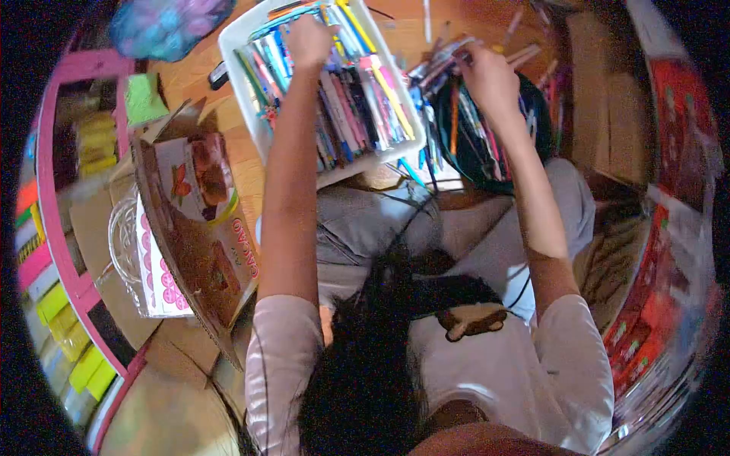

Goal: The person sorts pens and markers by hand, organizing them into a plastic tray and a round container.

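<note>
My left hand (310, 44) is at the far part of a white plastic bin (254, 128), its fingers curled down among upright pens and markers (346, 106). What those fingers grip is hidden. To the right, my right hand (487, 72) is closed on a few pens (450, 59), blurred by motion. Below it stands a dark round container (538, 114) with more pens and pencils (475, 133) inside. The bin and the round container are side by side in front of my crossed legs.
A cardboard box (171, 220) with printed sides stands left, near a pink-framed shelf (52, 167) of colourful packs. A blue-purple bag (169, 26) lies at the upper left. Loose pens (511, 30) lie on the wooden floor. Cardboard (604, 99) and red packages (673, 167) line the right.
</note>
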### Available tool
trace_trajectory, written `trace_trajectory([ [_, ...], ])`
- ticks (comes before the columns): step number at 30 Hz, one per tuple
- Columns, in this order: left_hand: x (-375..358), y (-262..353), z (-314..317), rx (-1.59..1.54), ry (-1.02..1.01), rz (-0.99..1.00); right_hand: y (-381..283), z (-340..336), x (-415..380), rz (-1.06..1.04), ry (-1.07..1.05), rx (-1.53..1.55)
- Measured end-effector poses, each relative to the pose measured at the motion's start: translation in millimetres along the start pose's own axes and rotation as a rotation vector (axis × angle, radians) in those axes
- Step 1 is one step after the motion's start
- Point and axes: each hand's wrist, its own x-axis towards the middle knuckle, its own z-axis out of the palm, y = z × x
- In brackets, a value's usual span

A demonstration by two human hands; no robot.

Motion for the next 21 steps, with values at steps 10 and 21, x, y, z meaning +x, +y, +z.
trace_trajectory([
  [10, -70.5, 101.4, -25.7, -0.162, 0.052, 0.027, 89.9, 6.0, -99.6, 0.301, -0.173, -0.004],
  [21, -199.7, 136.9, -27.5, -0.566, -0.195, 0.113, 103.2, 51.8, -94.6, 0.135, 0.020, 0.171],
])
